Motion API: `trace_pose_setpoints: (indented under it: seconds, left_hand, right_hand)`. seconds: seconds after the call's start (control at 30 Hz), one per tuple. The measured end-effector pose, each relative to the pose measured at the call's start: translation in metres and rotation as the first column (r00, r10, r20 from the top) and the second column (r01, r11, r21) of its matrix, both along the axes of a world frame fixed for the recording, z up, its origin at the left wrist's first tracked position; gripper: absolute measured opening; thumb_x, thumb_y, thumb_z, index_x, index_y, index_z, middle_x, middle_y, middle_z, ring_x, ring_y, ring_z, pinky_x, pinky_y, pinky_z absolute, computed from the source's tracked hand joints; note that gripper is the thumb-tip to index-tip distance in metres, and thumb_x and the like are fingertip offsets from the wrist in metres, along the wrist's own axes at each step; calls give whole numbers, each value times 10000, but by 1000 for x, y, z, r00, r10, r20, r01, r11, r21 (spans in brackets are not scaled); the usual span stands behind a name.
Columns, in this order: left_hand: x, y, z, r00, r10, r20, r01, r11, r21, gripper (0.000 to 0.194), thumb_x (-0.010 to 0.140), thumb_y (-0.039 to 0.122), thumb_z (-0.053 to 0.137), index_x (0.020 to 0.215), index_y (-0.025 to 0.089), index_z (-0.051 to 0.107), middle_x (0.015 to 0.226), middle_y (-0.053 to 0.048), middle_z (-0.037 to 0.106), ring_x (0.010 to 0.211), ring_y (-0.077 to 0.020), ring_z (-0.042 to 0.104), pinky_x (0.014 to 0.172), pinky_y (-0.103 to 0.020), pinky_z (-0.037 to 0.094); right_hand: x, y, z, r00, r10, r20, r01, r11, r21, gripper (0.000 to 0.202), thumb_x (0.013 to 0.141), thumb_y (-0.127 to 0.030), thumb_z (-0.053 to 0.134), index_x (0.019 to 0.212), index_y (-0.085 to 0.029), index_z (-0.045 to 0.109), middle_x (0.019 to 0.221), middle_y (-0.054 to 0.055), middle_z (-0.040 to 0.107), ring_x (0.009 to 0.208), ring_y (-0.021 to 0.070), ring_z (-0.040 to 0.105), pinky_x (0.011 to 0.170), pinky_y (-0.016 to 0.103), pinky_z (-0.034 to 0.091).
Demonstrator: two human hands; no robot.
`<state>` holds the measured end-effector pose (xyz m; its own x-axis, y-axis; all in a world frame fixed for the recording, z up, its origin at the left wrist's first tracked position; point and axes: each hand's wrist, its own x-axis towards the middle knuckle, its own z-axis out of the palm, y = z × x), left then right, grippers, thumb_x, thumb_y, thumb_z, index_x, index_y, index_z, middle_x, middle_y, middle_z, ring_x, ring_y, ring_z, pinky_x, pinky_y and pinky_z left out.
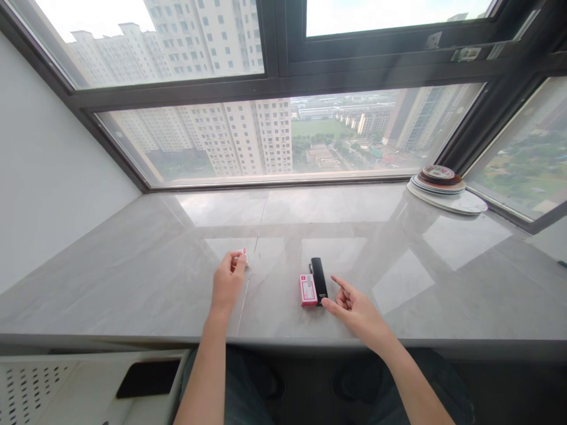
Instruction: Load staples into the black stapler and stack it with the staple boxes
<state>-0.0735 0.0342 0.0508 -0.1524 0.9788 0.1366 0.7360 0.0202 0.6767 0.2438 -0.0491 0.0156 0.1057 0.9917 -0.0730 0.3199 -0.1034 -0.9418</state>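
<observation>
On the grey sill, a black stapler lies lengthwise away from me. Against its left side sits a small pink-and-white box with printing on top. My right hand is just right of the stapler; its thumb reaches the stapler's near end, the index finger is stretched out and the other fingers are curled. Further left, my left hand pinches a small white packet with red print at the sill surface. Fingers cover part of that packet, so its full shape is hidden.
A stack of round plates or mats stands at the back right by the window frame. The sill's front edge runs close to my forearms. Below left, a white perforated surface carries a dark flat rectangular object.
</observation>
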Motion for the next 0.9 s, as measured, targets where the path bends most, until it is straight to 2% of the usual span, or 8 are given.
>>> trace_pose_setpoints:
  seconds: [0.03, 0.07, 0.17, 0.27, 0.4, 0.53, 0.73, 0.9]
  left_hand:
    - [-15, 8, -1, 996, 88, -28, -89, 995, -35, 514, 1056, 561, 275, 1280, 195, 559, 805, -3, 586, 744, -195, 572, 689, -301, 445]
    - [-26, 16, -2, 992, 116, -45, -118, 991, -58, 503, 1054, 553, 291, 1291, 195, 554, 753, 13, 560, 716, -193, 561, 663, -289, 418]
    - [-28, 33, -8, 995, 58, -76, -66, 991, -113, 427, 1039, 540, 383, 1268, 244, 589, 711, 31, 574, 722, -189, 582, 657, -265, 379]
    - [10, 37, -16, 994, -86, -70, 76, 987, -145, 380, 1030, 542, 426, 1235, 280, 611, 757, 22, 657, 781, -196, 640, 680, -267, 389]
    - [67, 27, -20, 966, -257, -38, 248, 954, -167, 398, 1031, 569, 407, 1240, 294, 605, 791, 16, 714, 806, -203, 685, 693, -278, 416]
    - [96, 10, -17, 936, -353, -5, 348, 925, -152, 442, 1073, 553, 275, 1234, 300, 600, 940, -2, 762, 895, -204, 710, 759, -284, 445]
    - [113, -8, -22, 943, -324, -75, 312, 940, -135, 542, 1082, 573, 184, 1398, 279, 512, 943, -51, 770, 920, -255, 724, 788, -325, 454]
    - [142, -9, -33, 951, -269, -154, 249, 959, -135, 634, 1086, 531, 169, 1553, 162, 387, 994, -165, 762, 951, -326, 723, 833, -399, 477]
  right_hand:
    - [0, -3, 2, 999, 40, 12, -39, 999, -26, 876, 820, -615, 752, 1540, -185, 503, 723, -49, 493, 611, 132, 484, 573, 263, 464]
    - [0, -4, 4, 996, 90, 11, -89, 994, -66, 925, 814, -594, 768, 1580, -189, 443, 731, -53, 485, 627, 132, 475, 591, 262, 459]
    - [-4, 0, 10, 984, 168, 62, -158, 978, -135, 989, 797, -552, 789, 1619, -202, 366, 710, -68, 453, 629, 131, 442, 580, 252, 409]
    - [-9, 7, 16, 959, 222, 176, -198, 969, -145, 971, 767, -503, 811, 1601, -230, 394, 660, -79, 460, 606, 139, 449, 555, 248, 356]
    - [-17, 12, 23, 940, 267, 214, -253, 963, -88, 764, 786, -447, 783, 1488, -297, 522, 727, -42, 639, 666, 187, 596, 630, 269, 424]
    - [-23, 14, 26, 931, 286, 227, -281, 958, -54, 669, 801, -398, 752, 1437, -322, 560, 873, -4, 744, 763, 240, 691, 714, 310, 487]
    - [-25, 16, 24, 920, 295, 258, -294, 955, -43, 593, 804, -387, 734, 1378, -314, 605, 863, -8, 759, 753, 245, 697, 705, 317, 506]
    - [-5, 20, 31, 913, 337, 228, -338, 940, -38, 538, 795, -371, 710, 1321, -274, 649, 910, 12, 779, 760, 234, 690, 705, 312, 520]
